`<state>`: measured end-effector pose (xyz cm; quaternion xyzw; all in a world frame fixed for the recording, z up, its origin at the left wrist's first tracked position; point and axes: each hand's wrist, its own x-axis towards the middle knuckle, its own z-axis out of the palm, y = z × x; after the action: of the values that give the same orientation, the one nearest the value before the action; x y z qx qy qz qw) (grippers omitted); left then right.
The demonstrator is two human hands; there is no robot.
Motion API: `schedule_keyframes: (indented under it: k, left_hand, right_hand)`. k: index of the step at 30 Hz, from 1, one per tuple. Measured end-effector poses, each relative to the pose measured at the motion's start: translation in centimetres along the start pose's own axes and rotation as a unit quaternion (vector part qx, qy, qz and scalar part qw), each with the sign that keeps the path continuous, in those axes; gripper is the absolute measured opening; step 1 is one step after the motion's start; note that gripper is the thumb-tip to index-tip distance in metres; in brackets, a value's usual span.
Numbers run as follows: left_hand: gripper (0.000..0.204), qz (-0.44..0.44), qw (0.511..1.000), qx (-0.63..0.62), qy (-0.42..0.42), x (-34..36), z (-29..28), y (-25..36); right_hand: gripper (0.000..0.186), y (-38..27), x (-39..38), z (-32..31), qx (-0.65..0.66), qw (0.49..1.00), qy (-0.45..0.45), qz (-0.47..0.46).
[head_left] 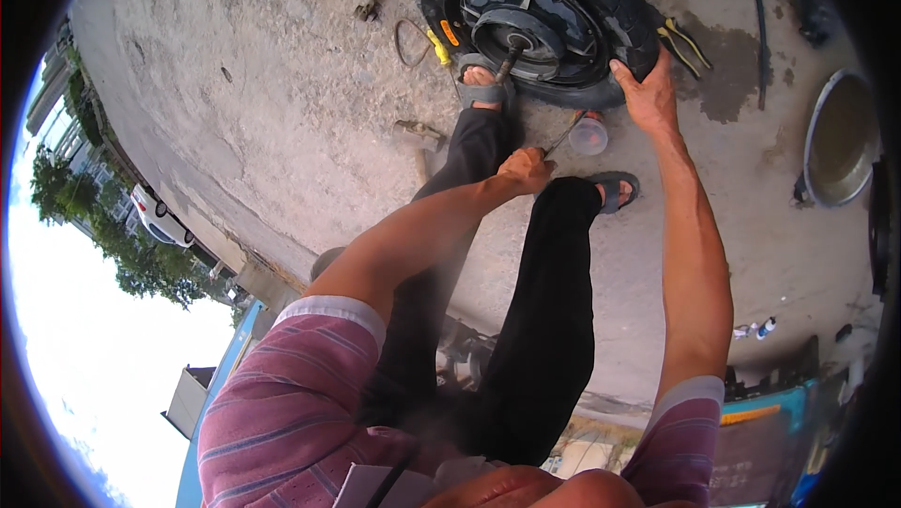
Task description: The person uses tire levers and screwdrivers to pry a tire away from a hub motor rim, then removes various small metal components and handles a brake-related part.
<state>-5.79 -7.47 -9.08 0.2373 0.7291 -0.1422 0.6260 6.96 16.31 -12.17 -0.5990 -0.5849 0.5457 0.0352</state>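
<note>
A motor wheel with a black tyre (623, 24) is at the top of the view, its axle and round hub facing me. My right hand (649, 95) grips the tyre's near right edge, thumb on the side wall and fingers behind it. My left hand (527, 170) is closed round a thin, dark stick-like tool (563, 135); its exact kind is unclear. The tool's far end reaches the rim of a small clear plastic cup (589, 138) below the tyre. Something reddish shows by the cup, partly hidden.
Pliers with yellow handles (690, 46) lie right of the wheel. A hammer (419, 137) and a yellow-handled tool (438, 47) lie to its left. A wide metal basin (842, 139) holding liquid stands at the right. My sandalled feet (615, 192) are close to the cup and wheel.
</note>
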Motion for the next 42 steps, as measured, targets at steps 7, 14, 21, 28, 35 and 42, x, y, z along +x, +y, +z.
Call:
schedule_keyframes:
  k: [7,14,21,28,35,42]
  left_hand:
    - [0.037,0.151,0.988,0.040,0.006,-7.9,-8.5,-1.8]
    - [0.039,0.272,0.958,0.049,0.072,-13.1,-16.1,-3.1]
    - [0.042,0.245,0.940,0.210,0.110,-13.9,-23.4,2.1]
    - [0.029,0.254,0.866,0.430,0.035,-9.7,-27.3,9.8]
    - [0.031,0.233,0.831,0.498,-0.087,-6.9,-29.5,14.6]
    - [0.025,0.265,0.746,0.602,-0.108,-6.3,-29.9,16.6]
  right_hand:
    - [0.091,-1.1,1.1,-1.8,-0.100,0.992,-0.077,-0.029]
    - [0.089,-6.6,5.2,-4.4,-0.206,0.966,-0.097,-0.123]
    - [0.090,-6.1,4.6,-3.8,-0.177,0.975,-0.083,-0.100]
    - [0.089,-3.9,4.7,-1.0,0.017,0.997,0.025,-0.074]
    - [0.088,-3.8,4.2,-1.1,-0.002,0.997,0.024,-0.077]
    - [0.086,-4.7,4.3,-1.6,0.012,0.998,0.019,-0.059]
